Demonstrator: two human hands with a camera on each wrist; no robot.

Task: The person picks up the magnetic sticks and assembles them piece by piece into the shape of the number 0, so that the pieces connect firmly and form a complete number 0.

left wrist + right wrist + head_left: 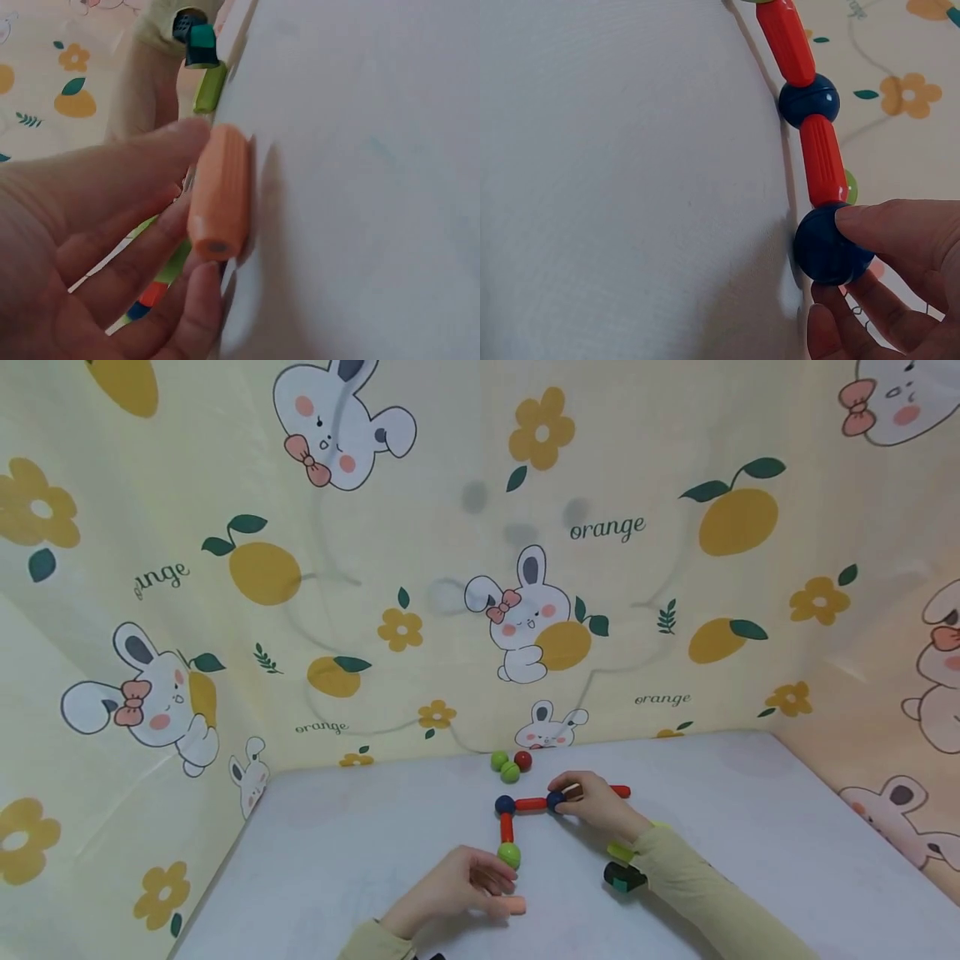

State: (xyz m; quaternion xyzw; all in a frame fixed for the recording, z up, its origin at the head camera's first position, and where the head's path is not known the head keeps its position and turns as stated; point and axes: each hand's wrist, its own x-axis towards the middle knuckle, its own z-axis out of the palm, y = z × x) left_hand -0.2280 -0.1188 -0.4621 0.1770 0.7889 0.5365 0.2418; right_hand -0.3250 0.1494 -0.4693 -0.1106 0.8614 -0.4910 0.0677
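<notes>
My left hand [457,889] is at the orange rod [513,905], its thumb at one end and curled fingertips near the other in the left wrist view, where the rod [220,195] shows whole. With thumb and fingers, my right hand [600,802] pinches a dark blue ball [555,801], seen closer as the large ball [831,246]. From this ball a red rod [531,804] runs to another blue ball [505,805]. A second red rod [507,828] joins that one to a green ball [509,857], just above my left fingers.
Two green balls [510,772] and a red ball [522,761] sit at the table's back edge. A red rod end [620,791] shows beyond my right hand. Beside the right forearm are a yellow-green rod [620,852] and a black and green object [624,877] at the wrist.
</notes>
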